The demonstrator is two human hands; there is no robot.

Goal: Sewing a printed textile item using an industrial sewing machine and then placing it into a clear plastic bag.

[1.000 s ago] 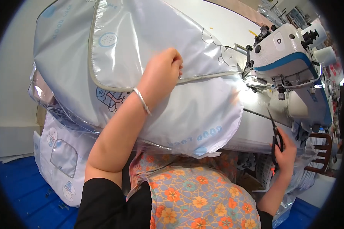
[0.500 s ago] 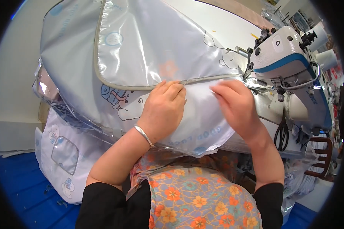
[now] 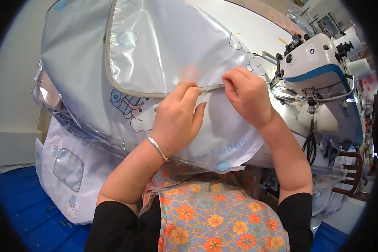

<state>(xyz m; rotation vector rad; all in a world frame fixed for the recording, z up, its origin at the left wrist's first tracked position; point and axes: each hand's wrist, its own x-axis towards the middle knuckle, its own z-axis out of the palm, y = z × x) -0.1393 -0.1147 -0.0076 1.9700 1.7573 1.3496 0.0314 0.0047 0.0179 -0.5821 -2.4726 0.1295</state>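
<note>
A large sheet of shiny silver-grey coated fabric (image 3: 155, 54) with cartoon prints lies spread before me, its curved panel edged in grey binding (image 3: 147, 95). My left hand (image 3: 177, 112), with a silver bangle at the wrist, has its fingertips bent onto this edge; one digit stands apart toward the right. Farther right along the same binding, my right hand (image 3: 248, 97) is closed, thumb and fingers pinched at the edge. The sewing machine (image 3: 315, 63), white with a blue stripe, stands beyond my right hand, and the binding runs toward its needle area.
Black-handled scissors (image 3: 310, 147) are by the machine's base. A second printed fabric piece (image 3: 65, 176) with a clear window hangs at the left above the blue floor (image 3: 17, 197). Clear plastic film (image 3: 92, 134) lies under the fabric. A brown chair (image 3: 352, 172) stands at the right.
My right hand has moved up and left onto the bound edge, its fingers now pinched there. The left hand's fingers have bent more, with one digit apart. The view has shifted slightly.
</note>
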